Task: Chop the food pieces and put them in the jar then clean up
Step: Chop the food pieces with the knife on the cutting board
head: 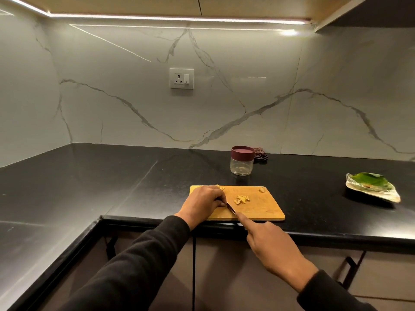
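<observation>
Knife [231,208] runs diagonally from the gripping right hand [272,245] up-left to the left hand [203,202], whose curled fingers [219,199] seem to pin food, with the chopped pieces [241,199] just right of the blade.

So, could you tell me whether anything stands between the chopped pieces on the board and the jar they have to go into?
Yes: the jar has its maroon lid on, so the pieces cannot go in yet. The counter between the board and the jar shows nothing else in the way.
</observation>
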Demonstrator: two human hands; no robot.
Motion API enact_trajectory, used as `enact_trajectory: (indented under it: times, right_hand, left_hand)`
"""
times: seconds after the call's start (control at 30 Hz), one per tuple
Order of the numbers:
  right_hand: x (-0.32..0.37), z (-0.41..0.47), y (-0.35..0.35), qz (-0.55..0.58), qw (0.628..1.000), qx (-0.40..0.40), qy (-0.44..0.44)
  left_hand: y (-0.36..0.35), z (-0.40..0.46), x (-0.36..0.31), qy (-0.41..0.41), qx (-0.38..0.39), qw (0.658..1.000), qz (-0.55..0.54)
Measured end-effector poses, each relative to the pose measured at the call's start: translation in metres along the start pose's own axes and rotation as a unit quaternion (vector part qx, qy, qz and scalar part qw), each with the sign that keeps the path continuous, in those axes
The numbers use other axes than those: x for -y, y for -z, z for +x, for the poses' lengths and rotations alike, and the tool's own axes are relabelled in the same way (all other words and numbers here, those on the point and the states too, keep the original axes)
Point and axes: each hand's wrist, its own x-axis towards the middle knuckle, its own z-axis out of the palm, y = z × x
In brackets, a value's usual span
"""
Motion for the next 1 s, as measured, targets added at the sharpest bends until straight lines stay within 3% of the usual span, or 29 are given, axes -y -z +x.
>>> enact_trajectory:
  times: [0.27,0.7,1.0]
  right_hand:
    - [-0.007,-0.006,0.004,-0.119,0.993,-0.026,-0.005]
    - [-0.003,-0.004,0.003,-0.123,0.992,-0.009,-0.009]
    - [-0.016,0.002,-0.002,0.008,0.999,-0.020,-0.024]
  left_hand:
    - [0.001,0.001,0.000,0.004,0.014,1.000,0.000]
    - [-0.002,0.009,0.006,-0.017,0.117,0.992,0.045]
    - [-0.004,0.004,0.005,0.003,0.029,1.000,-0.012]
